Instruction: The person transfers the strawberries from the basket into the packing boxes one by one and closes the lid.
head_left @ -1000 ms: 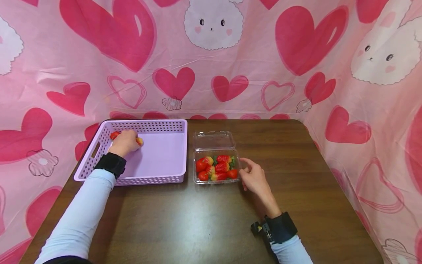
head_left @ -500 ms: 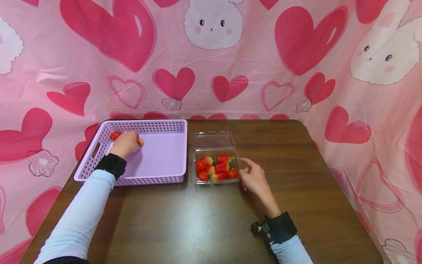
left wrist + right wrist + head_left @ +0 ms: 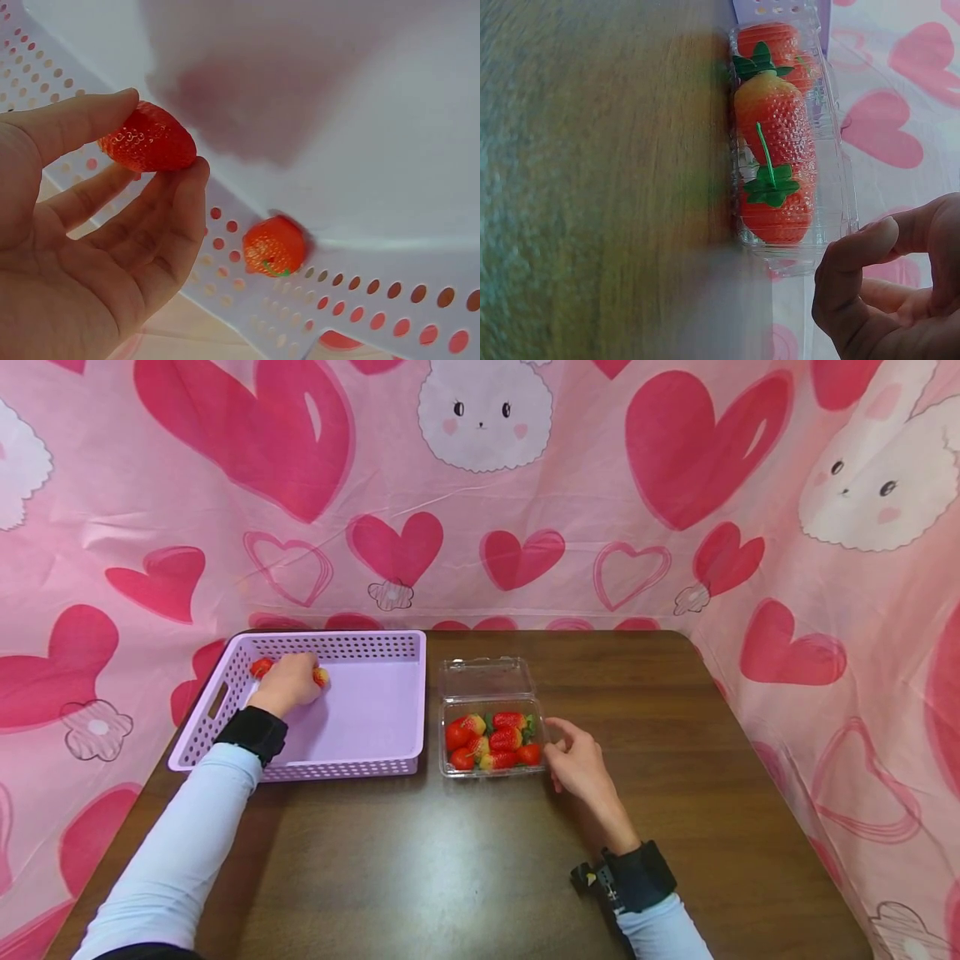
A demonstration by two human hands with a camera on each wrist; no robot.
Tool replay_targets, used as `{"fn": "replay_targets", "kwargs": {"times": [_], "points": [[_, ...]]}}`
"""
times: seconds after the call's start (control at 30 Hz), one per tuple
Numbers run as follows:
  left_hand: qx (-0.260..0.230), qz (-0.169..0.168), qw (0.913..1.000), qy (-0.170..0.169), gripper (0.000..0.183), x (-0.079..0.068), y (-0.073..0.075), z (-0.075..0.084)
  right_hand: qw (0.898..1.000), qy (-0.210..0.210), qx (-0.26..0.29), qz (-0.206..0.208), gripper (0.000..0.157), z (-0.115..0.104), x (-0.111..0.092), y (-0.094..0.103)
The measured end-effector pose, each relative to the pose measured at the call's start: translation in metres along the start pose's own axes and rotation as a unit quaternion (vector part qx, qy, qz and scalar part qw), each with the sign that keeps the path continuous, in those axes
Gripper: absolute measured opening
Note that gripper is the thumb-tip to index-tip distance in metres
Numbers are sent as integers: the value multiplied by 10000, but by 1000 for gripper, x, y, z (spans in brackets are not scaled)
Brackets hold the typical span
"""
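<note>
My left hand (image 3: 287, 683) is inside a lilac perforated basket (image 3: 375, 710) and pinches a strawberry (image 3: 154, 139) between thumb and fingertips. In the head view only that strawberry's pale yellow end shows past the fingers. Another strawberry (image 3: 276, 246) with a bit of green stem lies in the basket's corner, just beyond the hand. On the right, a hinged clear plastic box (image 3: 491, 702) stands with its lid up and several strawberries (image 3: 504, 741) inside. My right hand (image 3: 581, 766) holds the box's right rim with thumb and curled index finger; the exact contact is partly hidden.
The basket and box stand side by side on a dark wooden table (image 3: 480, 860), a narrow gap between them. A pink heart-and-rabbit cloth (image 3: 480, 552) hangs behind the table and along its sides. Dark bands (image 3: 252, 735) sit on both wrists.
The left hand has shifted very slightly to the right with its strawberry, still low in the basket. My right hand and the box stay where they were.
</note>
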State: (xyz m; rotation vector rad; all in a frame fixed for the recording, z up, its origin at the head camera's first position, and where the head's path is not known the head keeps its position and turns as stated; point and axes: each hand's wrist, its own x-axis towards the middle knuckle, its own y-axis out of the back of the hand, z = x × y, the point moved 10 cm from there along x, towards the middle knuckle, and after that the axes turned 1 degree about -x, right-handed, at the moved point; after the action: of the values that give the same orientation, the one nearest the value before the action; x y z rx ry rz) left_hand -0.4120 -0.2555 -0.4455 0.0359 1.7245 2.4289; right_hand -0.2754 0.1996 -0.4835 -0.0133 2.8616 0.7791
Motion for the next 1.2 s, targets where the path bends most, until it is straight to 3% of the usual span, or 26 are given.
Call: {"fn": "replay_targets", "kwargs": {"times": [0.37,0.7,0.87,1.2], "points": [[-26,304,9993,-237,27,0,16,20,10000,-6,-7,9,49,-1,-1,1],[-12,360,9990,-252,34,-2,31,38,10000,5,22,-19,49,-1,-1,0],[-18,431,9983,-383,36,-6,42,52,10000,-12,24,-3,49,0,-1,0],[-67,475,9974,-534,45,-17,49,83,10000,-16,7,-2,50,-1,-2,0]]}}
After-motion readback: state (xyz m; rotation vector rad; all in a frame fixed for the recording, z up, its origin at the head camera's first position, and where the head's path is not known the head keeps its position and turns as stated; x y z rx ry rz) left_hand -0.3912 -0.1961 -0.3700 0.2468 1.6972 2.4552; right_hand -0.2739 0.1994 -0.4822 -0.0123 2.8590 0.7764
